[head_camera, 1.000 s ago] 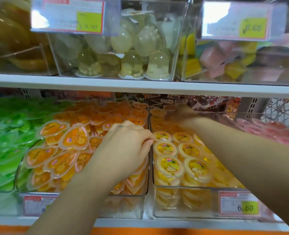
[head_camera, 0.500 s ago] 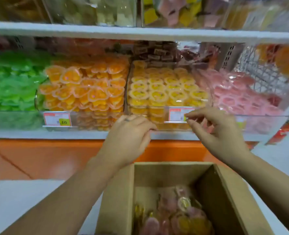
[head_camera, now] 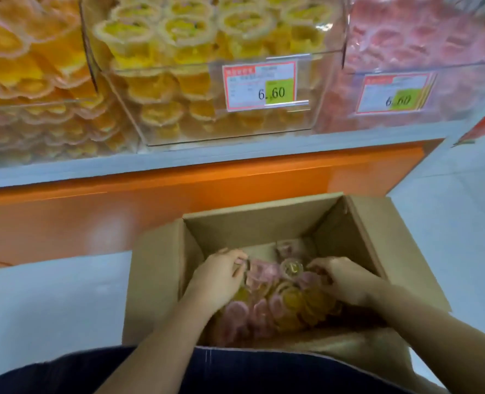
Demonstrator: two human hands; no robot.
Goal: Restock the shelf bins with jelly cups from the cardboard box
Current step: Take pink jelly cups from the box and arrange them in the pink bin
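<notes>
Both hands work down inside the cardboard box (head_camera: 156,280), the left hand (head_camera: 221,280) and right hand (head_camera: 346,282) with fingers curled onto the heap of jelly cups (head_camera: 278,302). I cannot tell whether either grips one (too blurred). Best to gather one colour by the rims, a modest handful, then lift clear of the walls toward the shelf bins (head_camera: 161,68).
</notes>
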